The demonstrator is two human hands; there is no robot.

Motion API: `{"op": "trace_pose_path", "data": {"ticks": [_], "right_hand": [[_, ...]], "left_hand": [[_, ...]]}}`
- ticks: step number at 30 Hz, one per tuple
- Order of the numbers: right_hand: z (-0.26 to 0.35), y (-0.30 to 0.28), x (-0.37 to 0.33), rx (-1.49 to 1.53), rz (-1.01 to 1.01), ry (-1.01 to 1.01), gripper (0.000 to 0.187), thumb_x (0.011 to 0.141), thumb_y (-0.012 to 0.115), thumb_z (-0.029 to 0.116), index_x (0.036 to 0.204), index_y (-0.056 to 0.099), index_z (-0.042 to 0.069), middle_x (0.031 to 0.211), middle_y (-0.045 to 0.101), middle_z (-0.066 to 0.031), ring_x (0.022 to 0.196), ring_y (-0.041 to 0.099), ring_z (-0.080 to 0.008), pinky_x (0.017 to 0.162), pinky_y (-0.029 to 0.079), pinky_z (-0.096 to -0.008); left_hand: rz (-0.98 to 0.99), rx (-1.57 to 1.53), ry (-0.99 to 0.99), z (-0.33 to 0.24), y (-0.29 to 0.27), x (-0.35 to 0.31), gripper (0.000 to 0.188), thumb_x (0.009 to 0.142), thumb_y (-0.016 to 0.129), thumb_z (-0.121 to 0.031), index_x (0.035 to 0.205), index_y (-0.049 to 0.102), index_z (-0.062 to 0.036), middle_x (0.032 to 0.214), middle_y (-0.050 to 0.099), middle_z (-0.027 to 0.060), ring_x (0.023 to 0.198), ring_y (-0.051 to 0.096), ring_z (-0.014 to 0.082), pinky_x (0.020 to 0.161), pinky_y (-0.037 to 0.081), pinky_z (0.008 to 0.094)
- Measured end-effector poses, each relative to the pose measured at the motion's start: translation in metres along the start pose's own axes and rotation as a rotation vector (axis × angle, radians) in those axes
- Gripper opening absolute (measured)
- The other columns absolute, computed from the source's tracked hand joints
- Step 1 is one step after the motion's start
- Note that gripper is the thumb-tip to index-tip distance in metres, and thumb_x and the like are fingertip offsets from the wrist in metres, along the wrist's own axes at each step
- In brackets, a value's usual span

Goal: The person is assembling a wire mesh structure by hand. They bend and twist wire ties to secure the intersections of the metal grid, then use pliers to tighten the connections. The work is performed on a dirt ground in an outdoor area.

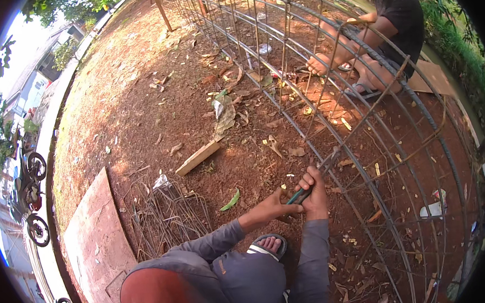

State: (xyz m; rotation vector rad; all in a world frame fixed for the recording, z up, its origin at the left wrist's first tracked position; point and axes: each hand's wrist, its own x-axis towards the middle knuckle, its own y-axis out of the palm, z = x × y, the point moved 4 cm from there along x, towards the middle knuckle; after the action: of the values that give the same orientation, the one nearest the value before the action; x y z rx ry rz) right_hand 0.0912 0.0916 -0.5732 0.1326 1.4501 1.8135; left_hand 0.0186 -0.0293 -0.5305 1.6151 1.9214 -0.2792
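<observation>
A long cage of steel reinforcing bars [327, 91] lies on red earth, running from the top middle to the lower right. My right hand [313, 191] grips the green handles of a pair of pliers [315, 177], whose jaws sit at a bar crossing of the cage. Beside it, my left hand [272, 206] is closed on the end of those handles. Both grey sleeves come up from the lower edge. My foot in a sandal [269, 244] rests on the ground under the hands.
Another person in a dark shirt [398, 20] sits on the far side of the cage at the top right. A pile of bent steel stirrups [168, 214] lies to my left, by a flat board [95, 233] and a short wooden block [197, 157]. Motorbikes [30, 181] stand at the left rim.
</observation>
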Motion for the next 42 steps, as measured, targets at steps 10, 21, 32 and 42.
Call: {"op": "trace_pose_path", "data": {"ticks": [10,21,32,42], "right_hand": [[-0.005,-0.012,0.008,0.643,0.727,0.232,0.019,0.099,0.055,0.017,0.116,0.058,0.009,0.058,0.048,0.0087,0.05,0.052,-0.0063,0.06,0.05,-0.0323],[0.011,0.004,-0.013,0.022,0.234,0.1,0.037,0.091,0.068,0.025,0.122,0.058,0.008,0.078,0.063,-0.0004,0.082,0.067,-0.0129,0.088,0.055,-0.0441],[-0.004,0.017,0.005,0.551,0.456,0.004,0.03,0.083,0.061,0.004,0.113,0.057,0.01,0.076,0.044,0.0042,0.054,0.042,-0.0036,0.048,0.038,-0.0214],[0.003,0.01,-0.011,-0.11,0.298,0.011,0.067,0.094,0.066,0.041,0.147,0.04,0.009,0.1,0.06,-0.0037,0.095,0.065,-0.0207,0.096,0.055,-0.0508]], "left_hand": [[0.643,-1.345,-0.3,0.065,0.028,0.026,0.083,0.09,0.066,-0.053,0.141,0.036,0.0053,0.116,0.064,0.0231,0.093,0.069,0.038,0.076,0.061,0.046],[0.416,-0.689,-0.396,0.013,0.017,0.003,0.027,0.103,0.047,-0.031,0.106,0.055,-0.006,0.067,0.049,0.0027,0.048,0.04,0.0125,0.041,0.031,0.0246],[0.376,-0.092,-0.157,-0.013,0.002,-0.003,0.056,0.092,0.064,-0.037,0.125,0.05,0.0061,0.104,0.068,0.021,0.089,0.069,0.0324,0.079,0.059,0.042],[-0.345,1.104,0.092,-0.022,-0.007,-0.008,0.066,0.078,0.076,-0.056,0.107,0.053,-0.0003,0.074,0.065,0.0118,0.06,0.065,0.0224,0.047,0.048,0.0394]]}}
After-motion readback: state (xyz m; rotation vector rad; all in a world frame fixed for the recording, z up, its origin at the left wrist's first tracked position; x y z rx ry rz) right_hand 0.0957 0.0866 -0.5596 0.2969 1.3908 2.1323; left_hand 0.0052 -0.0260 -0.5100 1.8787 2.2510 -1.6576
